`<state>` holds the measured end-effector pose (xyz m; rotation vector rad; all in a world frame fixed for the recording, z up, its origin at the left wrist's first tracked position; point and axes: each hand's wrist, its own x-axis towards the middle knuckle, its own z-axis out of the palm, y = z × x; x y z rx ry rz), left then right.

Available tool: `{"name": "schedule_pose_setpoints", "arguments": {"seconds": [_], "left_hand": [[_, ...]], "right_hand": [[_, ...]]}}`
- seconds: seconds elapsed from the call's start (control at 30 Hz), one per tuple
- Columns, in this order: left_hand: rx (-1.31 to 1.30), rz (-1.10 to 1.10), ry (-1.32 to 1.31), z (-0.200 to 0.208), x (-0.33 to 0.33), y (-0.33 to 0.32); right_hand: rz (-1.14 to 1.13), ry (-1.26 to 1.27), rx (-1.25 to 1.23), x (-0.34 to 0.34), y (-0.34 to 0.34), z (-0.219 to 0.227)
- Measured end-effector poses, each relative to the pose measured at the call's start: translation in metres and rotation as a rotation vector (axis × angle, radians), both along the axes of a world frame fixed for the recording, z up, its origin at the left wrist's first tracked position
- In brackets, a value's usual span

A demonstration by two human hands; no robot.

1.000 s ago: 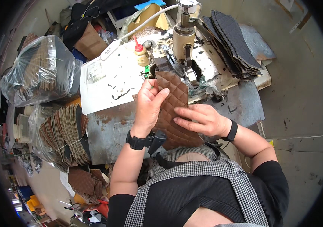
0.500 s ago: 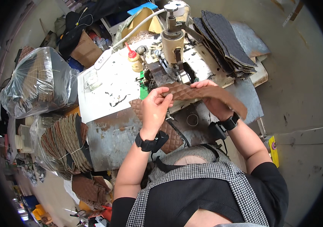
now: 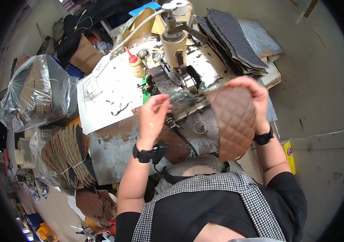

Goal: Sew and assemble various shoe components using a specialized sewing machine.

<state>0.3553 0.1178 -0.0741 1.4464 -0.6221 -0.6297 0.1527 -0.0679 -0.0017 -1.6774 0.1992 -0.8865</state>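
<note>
My right hand (image 3: 256, 94) grips the upper edge of a brown quilted leather piece (image 3: 234, 121), which hangs flat to the right of the cream-coloured bench machine (image 3: 174, 48). The thumb side is partly hidden behind the piece. My left hand (image 3: 152, 117) is raised in front of the machine, fingers loosely bent and apart, with nothing visible in them. Under my left forearm, another brown quilted piece (image 3: 176, 145) lies at the table's near edge, partly covered by a dark strap. Both wrists wear black bands.
Dark quilted panels (image 3: 236, 40) are stacked at the back right. A glue-like bottle with a red tip (image 3: 136, 66) stands left of the machine, on a white board (image 3: 95, 115) with dark scraps. Tied bundles of pieces (image 3: 69, 155) and a plastic-wrapped stack (image 3: 38, 90) sit at the left.
The brown piece, held edge-up between both hands before, has left my left hand. My right hand has moved it right and turned its quilted face into view.
</note>
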Motion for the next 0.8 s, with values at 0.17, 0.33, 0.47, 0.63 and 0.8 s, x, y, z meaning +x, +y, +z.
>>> {"name": "schedule_pose_setpoints", "arguments": {"seconds": [0.17, 0.33, 0.47, 0.63, 0.8], "left_hand": [[0.091, 0.151, -0.099, -0.008, 0.029, 0.036], [0.094, -0.105, -0.016, 0.057, -0.011, 0.044], [-0.394, -0.628, -0.278, 0.146, -0.062, 0.041], [-0.824, -0.887, 0.099, 0.184, -0.114, 0.032], [-1.364, -0.783, 0.442, 0.173, -0.142, 0.008]], "right_hand": [[-0.198, -0.017, 0.167, -0.005, -0.056, 0.066], [-0.26, 0.244, 0.127, 0.01, -0.12, 0.083], [-0.143, 0.456, 0.215, 0.015, -0.159, 0.059], [-0.329, 0.468, 0.004, 0.013, -0.151, 0.049], [-0.419, 0.221, -0.109, -0.003, -0.112, 0.047]]}}
